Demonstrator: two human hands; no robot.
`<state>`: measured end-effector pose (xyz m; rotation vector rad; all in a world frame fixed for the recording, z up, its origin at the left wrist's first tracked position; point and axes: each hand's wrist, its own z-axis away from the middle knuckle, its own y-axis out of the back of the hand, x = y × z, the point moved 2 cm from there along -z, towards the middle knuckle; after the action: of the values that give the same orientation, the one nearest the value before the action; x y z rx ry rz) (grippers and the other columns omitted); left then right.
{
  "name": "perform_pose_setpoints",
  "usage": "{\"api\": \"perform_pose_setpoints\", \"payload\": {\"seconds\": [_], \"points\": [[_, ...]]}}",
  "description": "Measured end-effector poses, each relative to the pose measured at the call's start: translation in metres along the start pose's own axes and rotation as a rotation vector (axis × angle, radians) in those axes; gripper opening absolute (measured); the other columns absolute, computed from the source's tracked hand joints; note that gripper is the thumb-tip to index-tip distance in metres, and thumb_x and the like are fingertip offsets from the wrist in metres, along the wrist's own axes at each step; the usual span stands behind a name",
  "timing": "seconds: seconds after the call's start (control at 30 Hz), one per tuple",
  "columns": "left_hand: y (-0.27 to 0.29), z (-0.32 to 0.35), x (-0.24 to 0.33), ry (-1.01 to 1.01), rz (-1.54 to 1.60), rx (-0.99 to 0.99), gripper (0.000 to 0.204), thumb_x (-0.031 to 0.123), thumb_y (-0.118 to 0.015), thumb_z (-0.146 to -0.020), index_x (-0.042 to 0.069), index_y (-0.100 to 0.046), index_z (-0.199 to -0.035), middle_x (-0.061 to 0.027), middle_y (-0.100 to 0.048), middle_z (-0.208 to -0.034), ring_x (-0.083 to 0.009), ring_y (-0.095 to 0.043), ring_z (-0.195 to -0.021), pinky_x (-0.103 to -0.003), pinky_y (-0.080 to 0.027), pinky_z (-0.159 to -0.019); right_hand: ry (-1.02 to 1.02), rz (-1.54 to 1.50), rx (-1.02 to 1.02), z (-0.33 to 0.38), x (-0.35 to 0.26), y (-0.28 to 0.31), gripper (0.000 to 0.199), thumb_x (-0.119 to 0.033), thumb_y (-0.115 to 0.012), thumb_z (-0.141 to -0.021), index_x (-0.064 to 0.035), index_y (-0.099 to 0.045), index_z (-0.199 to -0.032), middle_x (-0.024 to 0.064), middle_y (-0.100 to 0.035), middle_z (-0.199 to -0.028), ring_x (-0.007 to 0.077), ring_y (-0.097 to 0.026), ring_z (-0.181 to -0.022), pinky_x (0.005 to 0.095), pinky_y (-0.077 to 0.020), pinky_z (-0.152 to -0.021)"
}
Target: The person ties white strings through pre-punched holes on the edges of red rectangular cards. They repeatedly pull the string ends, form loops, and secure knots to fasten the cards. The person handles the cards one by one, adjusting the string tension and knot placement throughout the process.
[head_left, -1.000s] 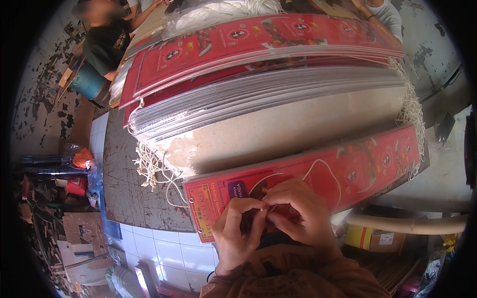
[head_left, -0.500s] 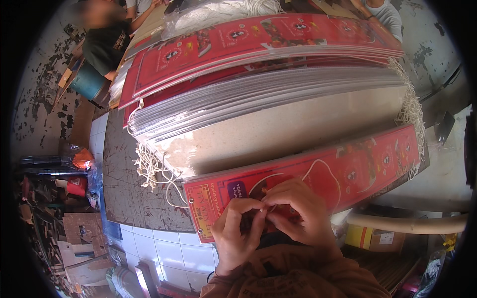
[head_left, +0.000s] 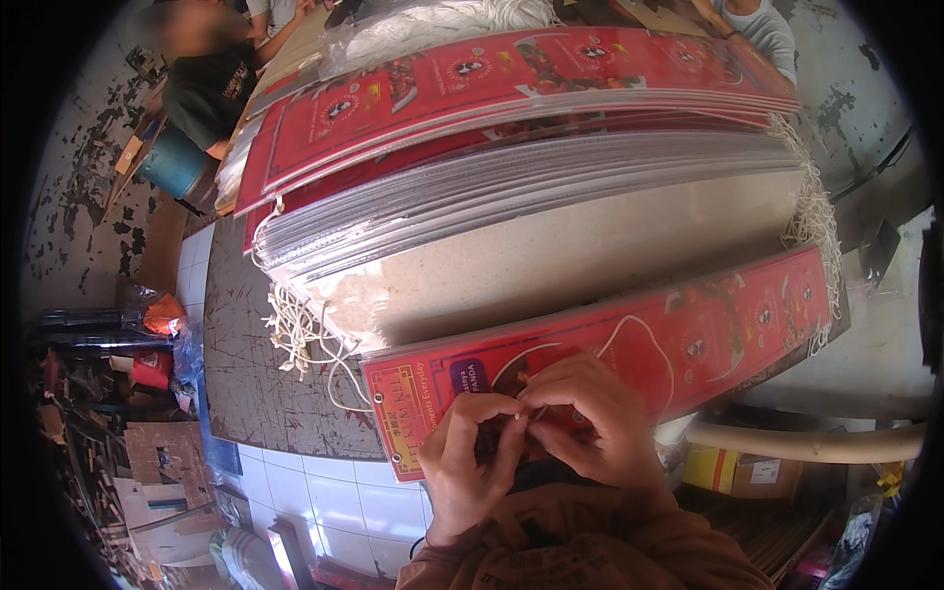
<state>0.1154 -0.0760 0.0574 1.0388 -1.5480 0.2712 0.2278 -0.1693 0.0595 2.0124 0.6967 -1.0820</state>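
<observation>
Right in front of me lies a long red printed hanging sign [head_left: 708,324] with metal eyelets at its left end, over the near edge of the table. Above its near part, the fingertips of my left hand [head_left: 470,454] and my right hand [head_left: 595,418] meet in a pinch. A small pale bit of cord shows between them; the fingers hide most of it. From behind my right hand a white cord [head_left: 649,337] loops across the sign. Just beyond stands a thick stack of similar signs [head_left: 570,236], pale backs toward me, with knotted cords [head_left: 300,329] bunched at its left end.
More red signs [head_left: 433,93] lie on top at the back of the scratched dark table [head_left: 246,374]. White cord bundles [head_left: 511,14] sit at the far edge. Co-workers are at the far left [head_left: 211,93] and far right [head_left: 772,39]. Scrap board [head_left: 162,462] piles up left; boxes [head_left: 752,475] stand right.
My hands, the sign and the stack look unmoved. At the far left, the co-worker's arm has shifted slightly.
</observation>
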Motion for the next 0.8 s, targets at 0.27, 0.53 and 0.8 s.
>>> {"api": "perform_pose_setpoints", "payload": {"seconds": [0.27,0.53,0.8], "points": [[-0.0007,0.0002,-0.0002,0.020,0.029,0.002,0.019,-0.005,-0.068,-0.077,0.002,-0.058,-0.091,-0.0080,-0.060,-0.078,-0.0142,-0.060,-0.061,-0.025,-0.046,-0.053,0.008,0.003,-0.002,0.0000,-0.0002,0.0004,0.030,0.003,-0.068,-0.071,-0.0035,-0.056,-0.098,0.0091,-0.060,-0.093,0.0289,-0.058,-0.090,0.0370,-0.0478,-0.074],[-0.0001,0.0001,-0.0003,0.010,0.017,-0.006,0.019,-0.005,-0.067,-0.077,0.002,-0.058,-0.092,-0.0083,-0.061,-0.079,-0.0143,-0.060,-0.061,-0.025,-0.046,-0.053,0.003,-0.003,-0.005,-0.0002,-0.0002,0.0003,0.030,0.003,-0.068,-0.071,-0.0031,-0.056,-0.098,0.0095,-0.060,-0.093,0.0293,-0.057,-0.090,0.0374,-0.0472,-0.075],[-0.0001,0.0002,-0.0015,-0.001,0.015,-0.006,0.019,-0.005,-0.068,-0.077,0.002,-0.058,-0.092,-0.0090,-0.061,-0.080,-0.0149,-0.061,-0.062,-0.025,-0.046,-0.054,-0.003,-0.004,-0.006,-0.0007,-0.0010,0.0003,0.030,0.003,-0.069,-0.071,-0.0029,-0.056,-0.098,0.0099,-0.060,-0.093,0.0292,-0.057,-0.090,0.0374,-0.0472,-0.075]]}}
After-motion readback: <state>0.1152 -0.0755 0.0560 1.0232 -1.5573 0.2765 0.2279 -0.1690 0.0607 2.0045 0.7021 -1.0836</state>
